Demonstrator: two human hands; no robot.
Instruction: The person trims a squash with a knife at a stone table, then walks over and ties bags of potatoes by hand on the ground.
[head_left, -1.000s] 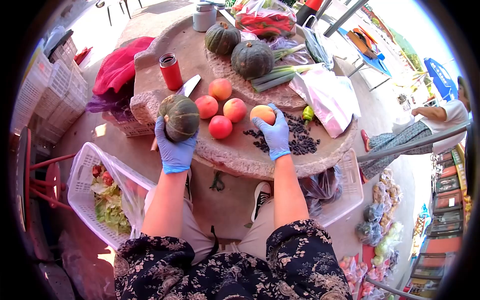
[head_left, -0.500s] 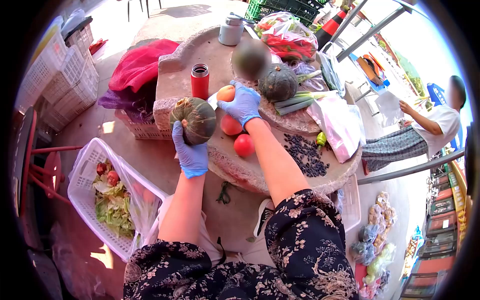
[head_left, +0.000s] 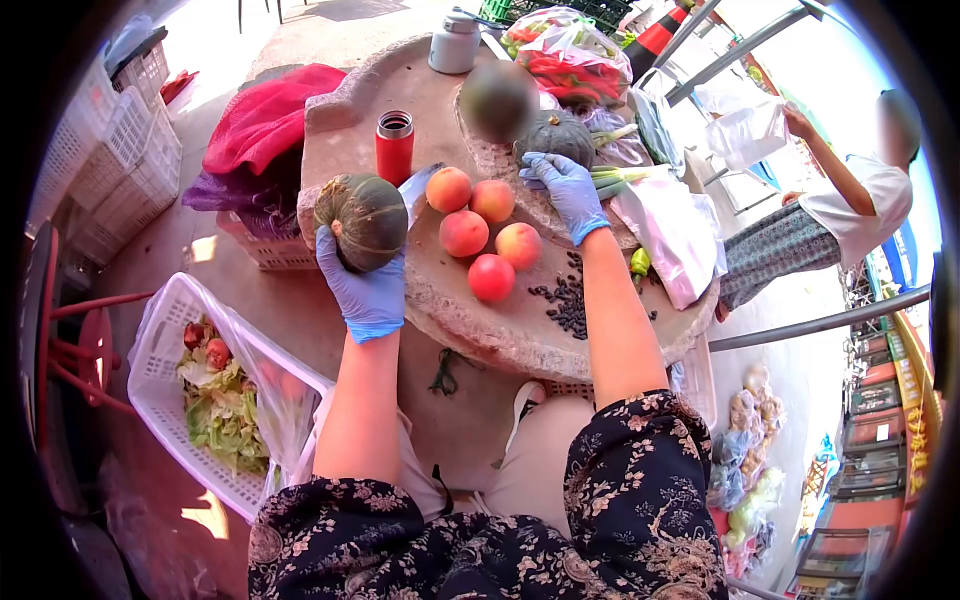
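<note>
My left hand [head_left: 362, 290], in a blue glove, is wrapped round a dark green pumpkin [head_left: 362, 222] and holds it at the left rim of the stone table [head_left: 450, 325]. My gloved right hand [head_left: 568, 192] reaches over the table, its extended fingers against the near side of a second dark pumpkin [head_left: 556, 138]. I see no grip round it. Between my hands lie several peaches [head_left: 465, 233] in a loose group, with a redder round fruit [head_left: 492, 278] nearest me. A red open-topped flask [head_left: 395, 147] stands behind the held pumpkin. Small dark oval pieces [head_left: 568, 305] lie below my right wrist.
A bag of red peppers [head_left: 575, 75], a grey jug [head_left: 455, 45] and a blurred round thing [head_left: 498, 102] stand at the back. A white crate [head_left: 150, 385] with leaves is at lower left. A person [head_left: 850, 215] holds a plastic bag at right.
My right hand has let go of a peach, which now rests with the others, and moved right to the second pumpkin. The left-hand pumpkin has shifted slightly. Fewer dark pieces show.
</note>
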